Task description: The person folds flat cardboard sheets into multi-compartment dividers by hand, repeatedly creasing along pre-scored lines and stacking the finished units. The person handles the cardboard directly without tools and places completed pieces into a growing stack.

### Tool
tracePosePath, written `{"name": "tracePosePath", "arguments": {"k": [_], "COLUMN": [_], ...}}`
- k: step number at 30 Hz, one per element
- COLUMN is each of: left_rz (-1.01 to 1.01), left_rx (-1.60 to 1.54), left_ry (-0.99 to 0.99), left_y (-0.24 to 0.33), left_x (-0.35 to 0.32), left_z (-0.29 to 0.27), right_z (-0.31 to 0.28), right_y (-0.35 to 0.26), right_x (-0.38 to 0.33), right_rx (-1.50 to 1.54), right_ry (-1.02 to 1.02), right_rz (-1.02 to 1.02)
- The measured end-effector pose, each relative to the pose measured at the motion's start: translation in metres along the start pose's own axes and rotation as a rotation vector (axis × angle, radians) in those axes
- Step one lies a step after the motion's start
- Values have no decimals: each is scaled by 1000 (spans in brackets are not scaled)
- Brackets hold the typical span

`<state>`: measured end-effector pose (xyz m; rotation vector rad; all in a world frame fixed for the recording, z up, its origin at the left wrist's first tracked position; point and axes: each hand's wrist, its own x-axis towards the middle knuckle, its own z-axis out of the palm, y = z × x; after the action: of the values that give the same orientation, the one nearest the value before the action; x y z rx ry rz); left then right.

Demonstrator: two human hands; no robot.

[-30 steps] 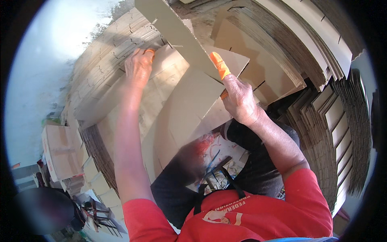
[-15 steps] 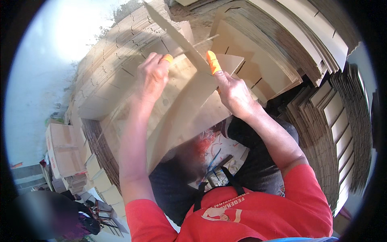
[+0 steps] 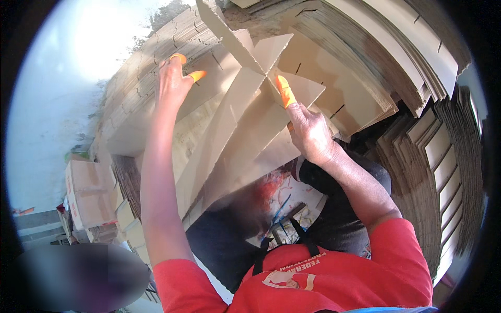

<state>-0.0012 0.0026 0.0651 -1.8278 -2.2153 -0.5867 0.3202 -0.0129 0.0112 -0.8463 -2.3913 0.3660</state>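
My right hand (image 3: pixel 312 130) grips a brown cardboard strip (image 3: pixel 229 39) that runs from the upper middle down to my fingers, its thumb in an orange finger cover (image 3: pixel 285 91). A second cardboard strip (image 3: pixel 222 125) crosses it, and the two meet in an X just beyond that thumb. My left hand (image 3: pixel 175 81) is empty, with thumb and forefinger apart, both tipped in orange covers. It is beside the tall stack of slotted cardboard sheets (image 3: pixel 151 65) on the left; whether it touches them I cannot tell. More cardboard (image 3: pixel 261 156) lies below the crossed strips.
Slotted cardboard sheets (image 3: pixel 344 78) lean in a pile beyond my right hand. Further stacks (image 3: pixel 443 172) rise along the right side. A cardboard box (image 3: pixel 91 193) stands at the left by a pale wall (image 3: pixel 49 125). Between my legs, scraps and a blue strand (image 3: pixel 282 208) lie about.
My left hand has moved left and away from the strips to the stack. The second strip now stands crossed with the held one, which has shifted slightly right and nearer.
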Motion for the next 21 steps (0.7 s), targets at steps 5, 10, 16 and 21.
{"name": "tracePosePath", "arguments": {"k": [5, 10, 16, 21], "left_rz": [16, 136, 240, 185], "left_rx": [245, 193, 141, 88], "left_ry": [19, 101, 184, 167], "left_y": [-25, -39, -45, -35], "left_x": [13, 17, 11, 8], "left_z": [61, 78, 69, 62], "right_z": [4, 5, 3, 3], "right_y": [-5, -2, -5, -6], "right_x": [0, -2, -1, -2], "right_rx": [51, 78, 72, 85], "right_ry": [20, 46, 96, 87], "right_rz": [-29, -53, -100, -132]}}
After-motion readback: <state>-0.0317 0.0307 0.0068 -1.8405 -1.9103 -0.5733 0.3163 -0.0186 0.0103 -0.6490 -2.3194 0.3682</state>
